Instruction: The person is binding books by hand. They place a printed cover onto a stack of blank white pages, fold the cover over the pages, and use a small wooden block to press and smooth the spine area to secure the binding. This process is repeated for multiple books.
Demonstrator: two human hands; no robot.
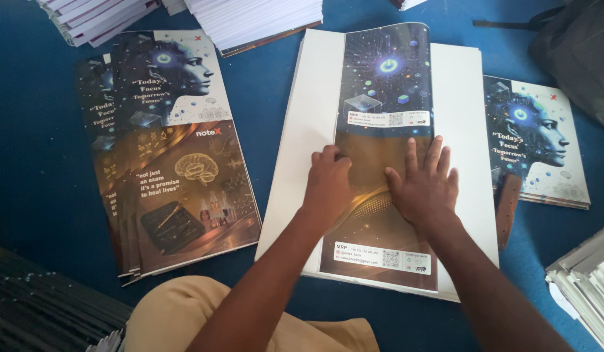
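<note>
A glossy printed cover sheet (384,98), dark blue at the top and brown-gold lower down, lies folded along the middle of a white stack of paper (315,124) on the blue floor. My left hand (328,179) is curled into a loose fist and presses on the cover's left edge. My right hand (424,182) lies flat beside it with fingers spread, palm down on the cover. Neither hand grips anything.
A fanned pile of printed covers (178,156) lies to the left. Finished notebooks (536,143) sit at the right, with a brown strip (507,208) beside them. White paper stacks (256,19) stand at the top, more stacks (585,280) at the lower right. A dark bag (575,45) is top right.
</note>
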